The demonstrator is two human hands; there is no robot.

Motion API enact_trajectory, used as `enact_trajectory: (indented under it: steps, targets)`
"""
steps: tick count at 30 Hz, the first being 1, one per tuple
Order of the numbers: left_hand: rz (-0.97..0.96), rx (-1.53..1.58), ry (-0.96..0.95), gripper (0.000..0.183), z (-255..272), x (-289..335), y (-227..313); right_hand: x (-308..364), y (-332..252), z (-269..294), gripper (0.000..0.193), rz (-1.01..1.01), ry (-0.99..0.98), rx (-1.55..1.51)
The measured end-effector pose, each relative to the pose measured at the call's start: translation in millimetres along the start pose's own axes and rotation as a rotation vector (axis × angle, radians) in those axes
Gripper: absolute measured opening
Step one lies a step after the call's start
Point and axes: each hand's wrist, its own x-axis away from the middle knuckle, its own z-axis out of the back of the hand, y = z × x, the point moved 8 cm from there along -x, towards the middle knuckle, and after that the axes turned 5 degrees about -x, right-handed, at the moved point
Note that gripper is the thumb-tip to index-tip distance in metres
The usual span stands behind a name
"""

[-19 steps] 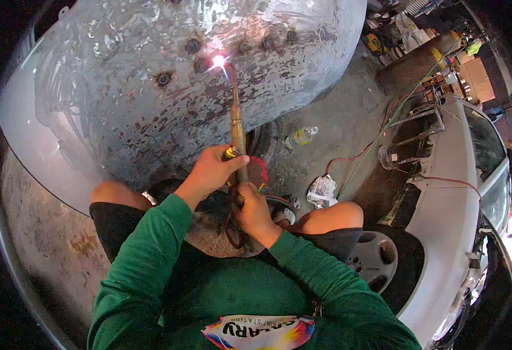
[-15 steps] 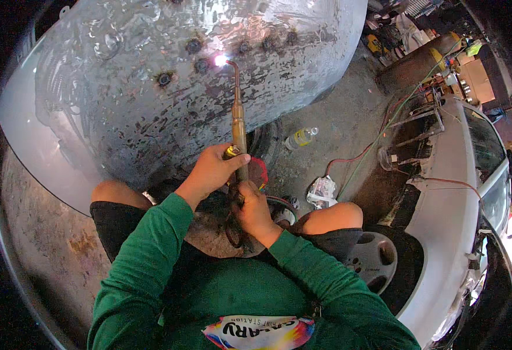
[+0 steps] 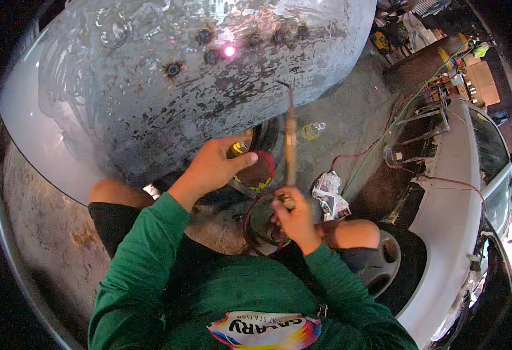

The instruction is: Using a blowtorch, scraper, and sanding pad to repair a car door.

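Observation:
A large curved grey metal panel (image 3: 127, 105) with scraped, scorched paint fills the far side. On it a small spot (image 3: 229, 51) glows pinkish white among several dark burnt marks. My right hand (image 3: 296, 219) is wrapped round the lower end of a brass welding torch (image 3: 290, 140), blurred by motion. The torch points away from me, its thin bent tip near the panel's lower right edge; no flame shows at it. My left hand (image 3: 212, 166) is closed round a short yellow cylindrical thing (image 3: 238, 150), mostly hidden by its fingers, left of the torch.
Below my left hand is a red round thing (image 3: 259, 169) with a yellow rim. A clear bottle (image 3: 312, 130) and crumpled paper (image 3: 330, 195) are on the floor. Red and green hoses (image 3: 378, 143) run to a brown gas cylinder (image 3: 419, 61). A pale car body (image 3: 442, 233) stands at right.
The torch, in my right hand, has swung right and away from the bright point on the panel. My left hand has let go of the torch but keeps the yellow thing.

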Motion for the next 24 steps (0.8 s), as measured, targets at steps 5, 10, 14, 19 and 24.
enact_trajectory:
  steps: [5, 10, 14, 19, 24]
  targets:
    - [-0.108, -0.002, 0.103, 0.042, 41.1, 21.6, 27.2, 13.0, 77.2, 49.4, 0.044, -0.372, 0.372, -0.456]
    - [-0.253, 0.132, 0.298, 0.033, 104.2, 62.9, 57.1, 11.9, 171.1, 54.1, 0.035, -0.553, 0.376, -0.494]
    - [-0.146, 0.140, 0.536, 0.030, 163.5, 103.2, 25.1, 0.3, 233.8, 23.1, 0.031, -0.639, 0.265, -0.518]
    - [-0.013, 0.066, 0.696, 0.024, 213.7, 176.8, -31.8, 18.7, 300.0, 33.9, 0.037, 0.235, -0.219, 0.795]
    - [0.432, -0.065, 0.868, 0.026, 241.1, 298.2, -202.8, -5.2, 331.0, 5.0, 0.039, 0.096, -0.321, 0.380]
